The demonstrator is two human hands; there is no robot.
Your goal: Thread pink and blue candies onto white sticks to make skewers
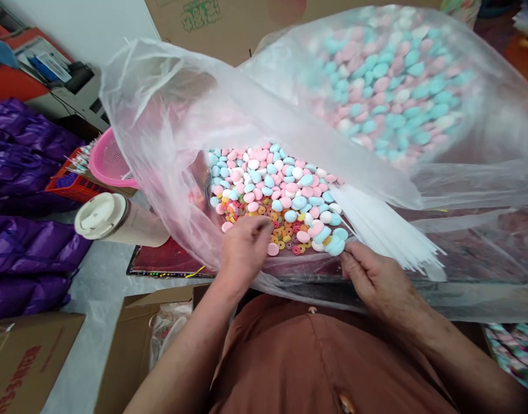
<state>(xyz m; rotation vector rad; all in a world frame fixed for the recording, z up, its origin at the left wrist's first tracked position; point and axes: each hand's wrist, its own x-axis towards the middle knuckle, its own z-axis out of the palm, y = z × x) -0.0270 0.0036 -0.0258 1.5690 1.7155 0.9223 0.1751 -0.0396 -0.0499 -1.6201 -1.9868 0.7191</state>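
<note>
On the dark red tabletop lies a spread of pink, pale blue and white pebble-shaped pieces. Small yellow, orange and red rings are heaped at its near side. My left hand is over the left of the rings, its fingers curled and somewhat blurred; what they hold, if anything, is hidden. The thumb and forefinger of my right hand pinch at a small cluster of pale blue pebble-shaped pieces. Beside it lies a bundle of thin white sticks.
A large clear plastic bag full of similar pieces stands behind, its loose film draping around the work. At left are a lidded cup, a pink basket and purple bags. A cardboard box sits below the table edge.
</note>
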